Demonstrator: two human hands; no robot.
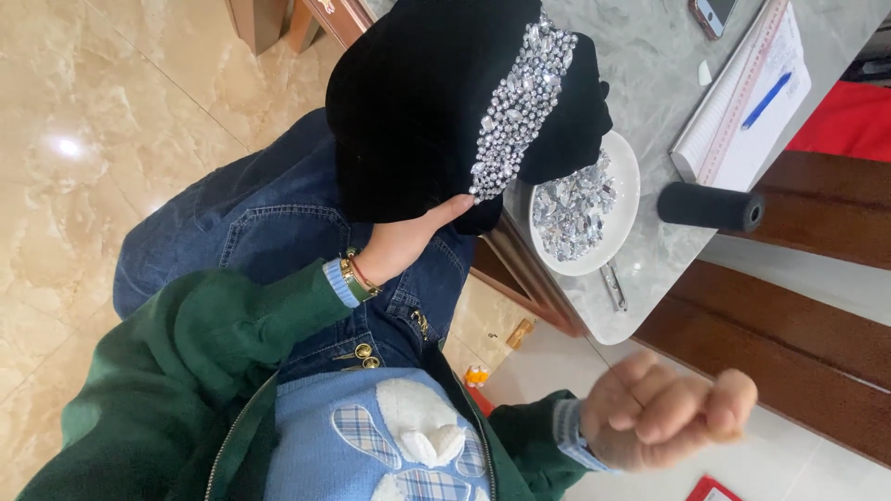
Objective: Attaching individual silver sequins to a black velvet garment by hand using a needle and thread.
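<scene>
My left hand [406,243], with bracelets at the wrist, holds up a black velvet cloth [418,111] from below, the thumb against its lower edge. A band of silver rhinestones [522,102] runs down the cloth. My right hand [664,417] is closed in a fist off to the lower right, away from the cloth; nothing shows between its fingers. A white plate [632,172] with several loose clear crystals [574,211] sits on the table just behind the cloth.
On the grey marble table [650,65] lie a black thread spool [710,206], a notebook [742,139] with a blue pen [767,98] and a ruler, a phone [713,13] and metal tweezers [613,286]. My jeans-clad lap [269,223] is below the cloth.
</scene>
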